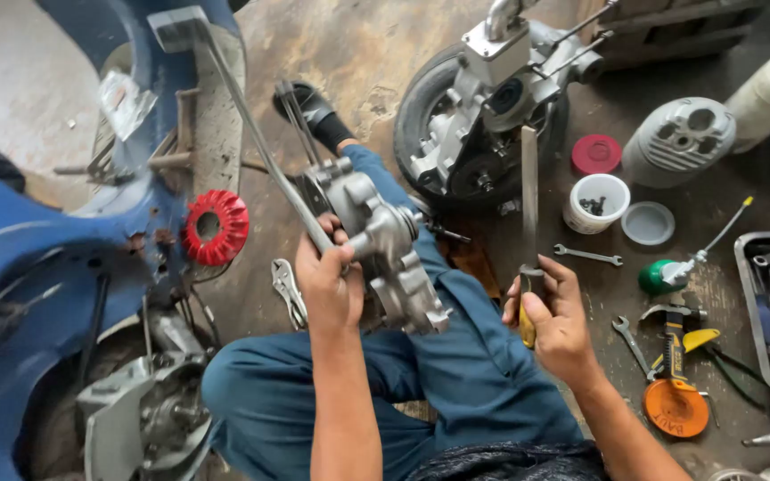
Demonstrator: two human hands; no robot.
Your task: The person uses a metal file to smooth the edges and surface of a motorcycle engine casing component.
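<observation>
Grey engine casing (385, 249) gripped in left hand (327, 281); right hand (556, 316) fisted round file (528, 205).

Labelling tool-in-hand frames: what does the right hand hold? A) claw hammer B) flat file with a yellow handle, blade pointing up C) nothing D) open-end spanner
B: the right hand grips the yellow handle of a flat file whose blade stands upright, while the spanners and the hammer lie untouched on the floor.
</observation>
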